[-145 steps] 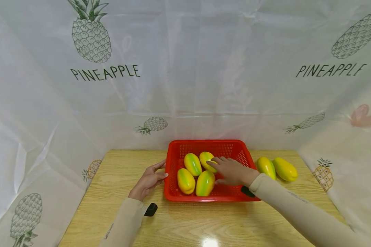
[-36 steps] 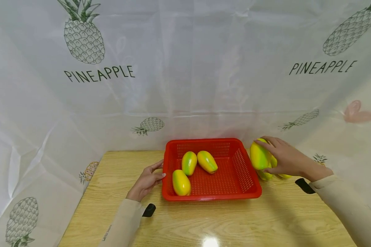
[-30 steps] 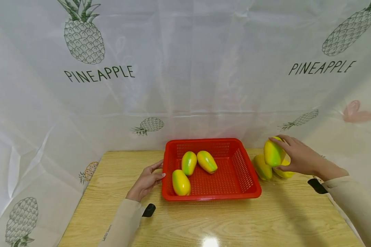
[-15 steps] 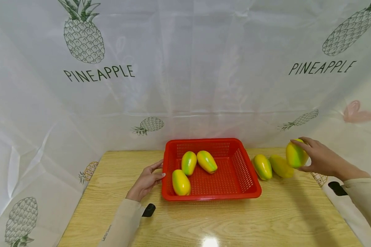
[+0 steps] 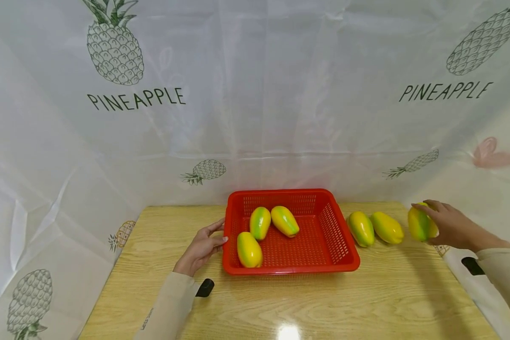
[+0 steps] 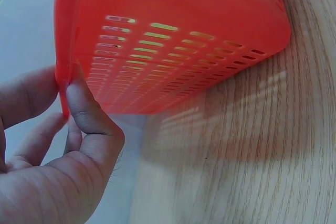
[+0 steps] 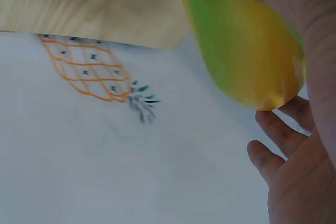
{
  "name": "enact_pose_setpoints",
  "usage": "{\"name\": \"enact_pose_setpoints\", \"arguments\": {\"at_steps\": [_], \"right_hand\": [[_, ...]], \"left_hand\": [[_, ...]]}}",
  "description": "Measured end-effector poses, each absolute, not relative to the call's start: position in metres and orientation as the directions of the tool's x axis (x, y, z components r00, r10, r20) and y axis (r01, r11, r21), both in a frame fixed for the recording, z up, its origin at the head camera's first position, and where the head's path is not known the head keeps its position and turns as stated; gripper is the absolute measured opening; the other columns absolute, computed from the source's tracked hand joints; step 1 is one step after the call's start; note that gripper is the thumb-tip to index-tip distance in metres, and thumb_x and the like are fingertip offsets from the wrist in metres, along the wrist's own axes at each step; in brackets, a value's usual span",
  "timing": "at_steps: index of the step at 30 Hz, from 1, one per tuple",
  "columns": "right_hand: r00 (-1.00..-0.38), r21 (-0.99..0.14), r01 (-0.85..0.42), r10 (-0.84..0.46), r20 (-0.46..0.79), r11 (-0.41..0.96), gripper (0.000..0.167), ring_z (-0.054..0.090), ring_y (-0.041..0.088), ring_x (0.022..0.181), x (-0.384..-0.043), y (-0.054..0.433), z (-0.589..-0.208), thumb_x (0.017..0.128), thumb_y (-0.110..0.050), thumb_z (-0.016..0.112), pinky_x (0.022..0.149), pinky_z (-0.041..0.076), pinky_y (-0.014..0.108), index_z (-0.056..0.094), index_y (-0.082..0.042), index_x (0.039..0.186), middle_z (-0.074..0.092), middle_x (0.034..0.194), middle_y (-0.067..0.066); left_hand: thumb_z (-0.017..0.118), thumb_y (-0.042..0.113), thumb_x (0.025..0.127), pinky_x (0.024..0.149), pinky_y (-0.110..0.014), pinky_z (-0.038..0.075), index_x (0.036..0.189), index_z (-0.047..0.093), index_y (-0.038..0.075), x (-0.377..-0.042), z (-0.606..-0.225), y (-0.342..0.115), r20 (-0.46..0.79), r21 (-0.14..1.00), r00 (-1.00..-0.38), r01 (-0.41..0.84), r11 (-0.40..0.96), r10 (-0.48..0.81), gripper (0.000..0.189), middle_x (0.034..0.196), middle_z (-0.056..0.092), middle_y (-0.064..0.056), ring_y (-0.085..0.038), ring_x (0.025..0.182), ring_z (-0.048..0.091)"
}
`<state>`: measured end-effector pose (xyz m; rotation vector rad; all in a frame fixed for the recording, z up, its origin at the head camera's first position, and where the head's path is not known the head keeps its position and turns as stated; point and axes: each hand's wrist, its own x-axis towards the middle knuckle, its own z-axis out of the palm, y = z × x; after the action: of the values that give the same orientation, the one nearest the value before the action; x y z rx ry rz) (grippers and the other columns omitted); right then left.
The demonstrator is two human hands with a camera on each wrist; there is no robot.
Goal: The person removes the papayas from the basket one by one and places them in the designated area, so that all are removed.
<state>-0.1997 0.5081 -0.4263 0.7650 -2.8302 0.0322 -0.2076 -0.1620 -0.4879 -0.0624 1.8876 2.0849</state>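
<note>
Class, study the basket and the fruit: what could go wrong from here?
The held fruit in the right grip is smooth and rounded, by the right edge of the table, so it might slip and roll off.

The left grip pinches the rim of the red basket; a tug could roll the front fruit inside.

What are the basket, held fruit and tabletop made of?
Basket: likely molded plastic, semi-gloss; regular slots, smooth rim.
Held fruit: possibly plastic or foam imitation, satin; smooth skin, painted-looking streaks.
Tabletop: wood or laminate, shiny; visible grain, glare.
</note>
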Motion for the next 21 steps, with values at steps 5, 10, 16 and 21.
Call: {"name": "enact_pose_setpoints", "arguments": {"at_steps": [5, 10, 16, 21], "right_hand": [[-0.869, 0.005, -0.477, -0.473, 0.145, 0.879, 0.109, 0.053, 0.063, 0.107, -0.201, 0.513, -0.440, 0.052, -0.010, 0.104, 0.086, 0.044, 0.077, 0.045, 0.002, 0.143, 0.049, 0.130, 0.040], [-0.902, -0.029, -0.431, -0.429, 0.051, 0.902, 0.102, 0.050, 0.066, 0.112, -0.202, 0.517, -0.448, 0.059, -0.012, 0.102, 0.090, 0.042, 0.080, 0.044, 0.004, 0.141, 0.047, 0.133, 0.042], [-0.912, -0.035, -0.411, -0.411, 0.014, 0.911, 0.098, 0.049, 0.067, 0.113, -0.204, 0.520, -0.455, 0.060, -0.012, 0.101, 0.091, 0.040, 0.081, 0.045, 0.006, 0.138, 0.047, 0.133, 0.043], [-0.911, -0.037, -0.412, -0.412, 0.005, 0.910, 0.099, 0.049, 0.068, 0.114, -0.207, 0.524, -0.465, 0.059, -0.015, 0.102, 0.092, 0.038, 0.083, 0.045, 0.005, 0.138, 0.049, 0.132, 0.042]], "left_hand": [[0.057, -0.010, 0.102, 0.072, -0.020, 0.055, 0.164, 0.040, 0.008, -0.207, -0.486, -0.162, -0.254, 0.959, -0.945, -0.274, -0.070, 0.206, 0.067, 0.149, 0.039, -0.021, -0.013, 0.083, 0.057], [0.057, -0.010, 0.102, 0.072, -0.020, 0.055, 0.164, 0.040, 0.008, -0.206, -0.485, -0.162, -0.256, 0.958, -0.943, -0.277, -0.074, 0.212, 0.066, 0.149, 0.038, -0.021, -0.012, 0.082, 0.057], [0.057, -0.010, 0.102, 0.073, -0.020, 0.055, 0.164, 0.040, 0.008, -0.207, -0.485, -0.162, -0.259, 0.957, -0.943, -0.280, -0.078, 0.209, 0.066, 0.149, 0.038, -0.021, -0.012, 0.082, 0.057], [0.058, -0.010, 0.102, 0.073, -0.020, 0.056, 0.163, 0.041, 0.008, -0.206, -0.485, -0.162, -0.262, 0.956, -0.943, -0.282, -0.076, 0.207, 0.066, 0.149, 0.038, -0.021, -0.013, 0.083, 0.057]]}}
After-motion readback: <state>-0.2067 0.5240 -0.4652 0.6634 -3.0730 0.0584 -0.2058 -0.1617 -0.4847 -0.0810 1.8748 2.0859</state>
